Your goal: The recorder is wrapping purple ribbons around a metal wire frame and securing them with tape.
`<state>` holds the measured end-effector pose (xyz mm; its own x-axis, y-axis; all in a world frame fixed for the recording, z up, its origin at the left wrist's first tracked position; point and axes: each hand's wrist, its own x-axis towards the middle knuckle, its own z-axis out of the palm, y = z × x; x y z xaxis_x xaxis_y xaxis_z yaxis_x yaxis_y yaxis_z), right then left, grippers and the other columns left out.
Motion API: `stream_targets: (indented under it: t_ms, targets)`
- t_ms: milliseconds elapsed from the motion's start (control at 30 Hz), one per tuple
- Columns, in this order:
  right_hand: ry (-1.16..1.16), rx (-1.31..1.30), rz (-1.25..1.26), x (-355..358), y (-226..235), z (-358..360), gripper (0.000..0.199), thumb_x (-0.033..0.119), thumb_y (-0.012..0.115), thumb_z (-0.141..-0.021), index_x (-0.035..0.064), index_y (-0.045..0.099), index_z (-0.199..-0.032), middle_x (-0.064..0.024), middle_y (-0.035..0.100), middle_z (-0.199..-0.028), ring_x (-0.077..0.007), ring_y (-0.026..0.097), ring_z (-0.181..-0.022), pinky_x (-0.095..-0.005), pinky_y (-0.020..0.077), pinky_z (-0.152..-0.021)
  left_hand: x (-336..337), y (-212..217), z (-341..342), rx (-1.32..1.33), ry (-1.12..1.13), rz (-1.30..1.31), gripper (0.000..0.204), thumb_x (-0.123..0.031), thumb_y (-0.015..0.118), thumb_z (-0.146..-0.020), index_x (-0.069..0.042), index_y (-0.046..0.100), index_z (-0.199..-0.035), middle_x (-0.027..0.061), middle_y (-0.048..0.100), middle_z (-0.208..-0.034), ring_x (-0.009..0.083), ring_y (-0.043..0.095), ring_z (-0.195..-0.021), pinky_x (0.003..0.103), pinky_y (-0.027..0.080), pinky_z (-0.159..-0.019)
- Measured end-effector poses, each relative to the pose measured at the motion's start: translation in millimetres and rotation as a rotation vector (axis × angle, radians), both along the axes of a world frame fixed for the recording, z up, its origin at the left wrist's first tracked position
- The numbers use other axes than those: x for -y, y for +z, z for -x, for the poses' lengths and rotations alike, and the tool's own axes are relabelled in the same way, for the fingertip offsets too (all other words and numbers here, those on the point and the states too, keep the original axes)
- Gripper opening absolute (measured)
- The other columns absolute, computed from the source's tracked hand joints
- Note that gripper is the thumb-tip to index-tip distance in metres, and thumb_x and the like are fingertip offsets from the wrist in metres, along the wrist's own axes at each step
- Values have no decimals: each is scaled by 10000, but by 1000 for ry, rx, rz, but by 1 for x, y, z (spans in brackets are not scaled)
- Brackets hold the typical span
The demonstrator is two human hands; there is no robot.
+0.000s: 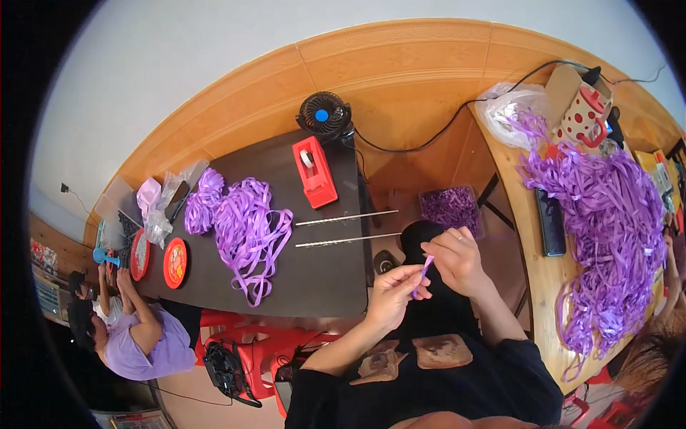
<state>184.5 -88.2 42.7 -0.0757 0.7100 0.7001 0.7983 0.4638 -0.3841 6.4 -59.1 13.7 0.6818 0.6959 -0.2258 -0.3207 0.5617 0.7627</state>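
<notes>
Between my hands, above my lap, is a short piece of purple ribbon, folded or twisted into a narrow strip. My left hand pinches its lower part, and a bit of purple shows below the fingers. At the upper end, my right hand has its thumb and fingers closed on the strip. Whether a knot lies under the fingertips is too small to tell. Two thin silvery rods, a far one and a near one, jut over the dark table's right edge. Loops of purple ribbon lie left of them.
On the dark table stand a red tape dispenser, a small black fan and a red round dish. A bin of purple pieces sits beyond my knees. A big ribbon heap and a phone cover the right table. People sit at left.
</notes>
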Motion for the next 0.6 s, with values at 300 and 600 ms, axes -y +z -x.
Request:
stream_targets:
  t_ms: [300, 600]
  targets:
    - [-63, 235, 140, -26, -11, -6, 232, 42, 632, -654, 20, 643, -884, -65, 579, -840, -225, 539, -758, -350, 358, -670, -7, -59, -10, -48, 12, 40, 187, -107, 595, -882, 4, 638, -1027, 92, 669, -854, 171, 649, -684, 263, 494, -630]
    - [-70, 306, 216, -43, -15, -6, 230, 59, 627, -656, 24, 647, -882, -63, 570, -854, -221, 536, -795, -351, 357, -697, -23, -80, -24, 82, 89, -1, 183, -95, 572, -897, 34, 637, -1010, 136, 656, -937, 202, 643, -767, 329, 534, -712]
